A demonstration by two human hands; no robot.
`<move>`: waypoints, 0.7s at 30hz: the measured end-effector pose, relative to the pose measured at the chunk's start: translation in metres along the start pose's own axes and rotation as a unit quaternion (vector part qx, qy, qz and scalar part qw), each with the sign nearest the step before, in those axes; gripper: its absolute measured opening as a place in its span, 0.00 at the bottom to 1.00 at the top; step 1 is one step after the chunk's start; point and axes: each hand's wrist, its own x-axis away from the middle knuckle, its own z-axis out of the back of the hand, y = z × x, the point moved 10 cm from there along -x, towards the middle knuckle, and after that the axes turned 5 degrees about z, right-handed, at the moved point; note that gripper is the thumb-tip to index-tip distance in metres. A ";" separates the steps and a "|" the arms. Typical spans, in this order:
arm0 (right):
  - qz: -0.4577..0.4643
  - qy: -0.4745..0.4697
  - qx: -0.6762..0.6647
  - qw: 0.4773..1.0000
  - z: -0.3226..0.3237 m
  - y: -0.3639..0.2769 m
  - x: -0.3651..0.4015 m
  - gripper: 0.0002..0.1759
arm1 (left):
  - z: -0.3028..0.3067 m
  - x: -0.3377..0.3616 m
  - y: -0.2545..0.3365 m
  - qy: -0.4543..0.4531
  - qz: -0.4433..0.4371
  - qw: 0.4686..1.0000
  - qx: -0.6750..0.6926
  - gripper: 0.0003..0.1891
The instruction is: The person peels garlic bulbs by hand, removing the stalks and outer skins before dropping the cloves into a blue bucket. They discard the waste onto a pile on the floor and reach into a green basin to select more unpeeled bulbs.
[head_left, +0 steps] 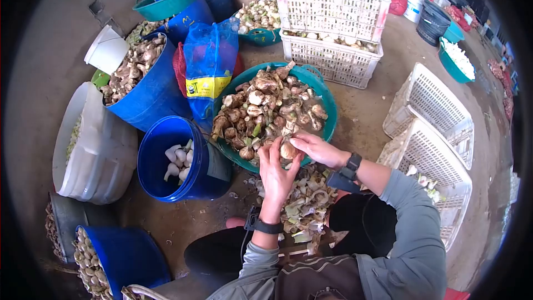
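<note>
Grey sleeves (pixel 413 230) are being worn. Left of the green basin (pixel 330 105), white bulbs (pixel 180 158) are being kept in a blue bucket (pixel 150 158); at the basin's near rim, one brownish bulb (pixel 288 151) is being pinched by left hand (pixel 275 175) and right hand (pixel 321 150) fingers.

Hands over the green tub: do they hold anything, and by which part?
A garlic bulb: the left hand holds its rounded sides between fingers and thumb. The right hand is at its upper edge; whether it grips is unclear.
</note>
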 end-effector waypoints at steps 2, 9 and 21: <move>0.002 0.023 0.008 1.000 -0.002 0.007 0.019 0.12 | 0.007 0.018 0.020 0.039 -0.044 0.996 -0.060 0.33; 0.082 0.152 0.035 0.984 0.002 -0.012 0.066 0.11 | 0.013 0.054 0.062 0.050 -0.117 0.988 -0.085 0.31; 0.050 0.158 -0.239 0.957 -0.018 0.021 0.067 0.10 | 0.013 0.049 0.035 0.022 -0.088 0.996 0.013 0.26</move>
